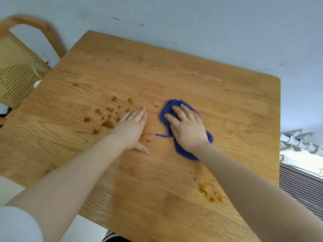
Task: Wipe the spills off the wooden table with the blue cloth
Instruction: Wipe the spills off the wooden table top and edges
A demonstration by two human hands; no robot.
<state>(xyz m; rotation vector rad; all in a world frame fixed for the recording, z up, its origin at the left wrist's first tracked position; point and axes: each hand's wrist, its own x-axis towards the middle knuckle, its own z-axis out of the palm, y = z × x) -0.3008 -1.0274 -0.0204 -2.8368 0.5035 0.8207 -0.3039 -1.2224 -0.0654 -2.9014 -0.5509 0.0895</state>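
Note:
The wooden table (192, 81) fills the view. A crumpled blue cloth (166, 110) lies right of centre, and my right hand (187, 127) presses flat on top of it, fingers spread. My left hand (133, 129) rests flat on the bare wood just left of the cloth, fingers together, holding nothing. Several brown spill spots (106, 117) lie left of my left hand and reach under its fingers. A second patch of brown spots (208, 191) sits near the table's front right, beside my right forearm. A few small drops (154, 104) lie just left of the cloth's far end.
A wooden chair with a perforated back (19, 75) stands at the table's left edge. A pale blue wall (192, 23) runs close behind the table. On the right, past the table edge, are a patterned fabric (300, 145) and a ribbed grey surface (300, 186).

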